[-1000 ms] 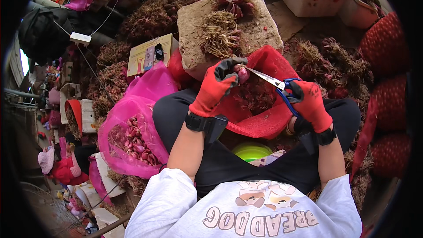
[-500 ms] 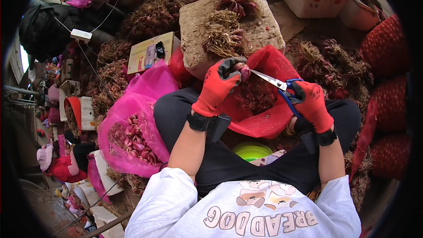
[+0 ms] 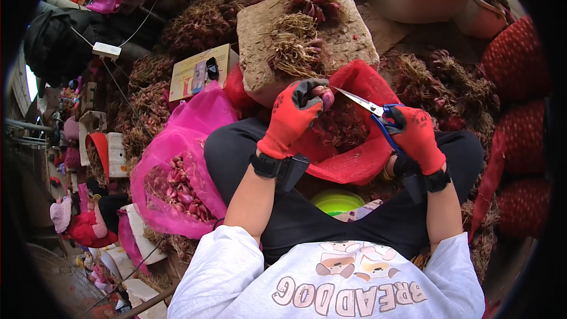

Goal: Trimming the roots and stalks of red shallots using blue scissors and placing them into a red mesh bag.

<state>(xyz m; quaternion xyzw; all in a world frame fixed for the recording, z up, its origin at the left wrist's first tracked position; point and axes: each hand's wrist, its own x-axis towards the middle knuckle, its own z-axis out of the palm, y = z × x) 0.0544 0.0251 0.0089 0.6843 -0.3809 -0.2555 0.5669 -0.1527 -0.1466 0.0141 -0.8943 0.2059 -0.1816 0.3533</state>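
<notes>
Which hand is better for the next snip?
Probably the right hand: it holds the scissors, which point toward the shallots. The left hand is busy gripping those shallots.

Two gloves (image 3: pixel 286 121), one pair of scissors (image 3: pixel 373 108), three full red sacks (image 3: pixel 521 137) show.

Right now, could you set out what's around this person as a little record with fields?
Left grip: gloved, holding purple bulbs
Right grip: gloved, holding blue-handled scissors
Between the knees: open red mesh bag
Beside the left knee: pink mesh bag with loose bulbs
Ahead: pale block bearing bulb bunches
</notes>
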